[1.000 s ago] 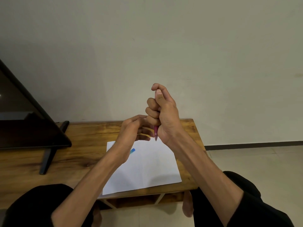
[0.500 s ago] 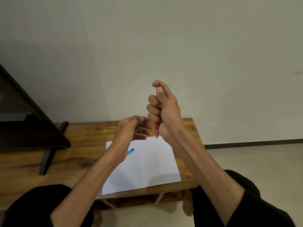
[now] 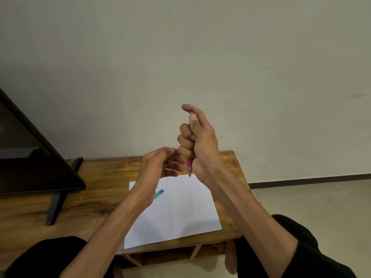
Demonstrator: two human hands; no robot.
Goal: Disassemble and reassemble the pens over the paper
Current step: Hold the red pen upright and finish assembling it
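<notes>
Nearest the viewer, 2 bare forearms reach out over dark-clad knees toward a low wooden table [image 3: 230, 163]. On its near half lies a white sheet of paper [image 3: 180, 213], and on the sheet's left part rests a blue pen piece [image 3: 160, 193], half hidden behind the left wrist.

Above the far edge of the paper, the left hand [image 3: 158, 165] hovers loosely curled, fingers part-spread toward the right; nothing can be seen in it, though its palm faces away. Just to its right, touching or nearly so, the right hand [image 3: 198, 145] is fisted around a red pen [image 3: 190, 166] held upright, tip pointing down over the sheet, with the thumb and forefinger pinched at its upper end.

The step looks like working the pen's top end, probably loosening or seating a cap or plunger. To do it well, the lower 3 fingers should keep the barrel steady while the thumb works, and the pen should stay above the paper so any spring or refill drops onto it, not the floor.

Farther left stands a dark screen [image 3: 30, 157] on a stand, against a plain wall.
</notes>
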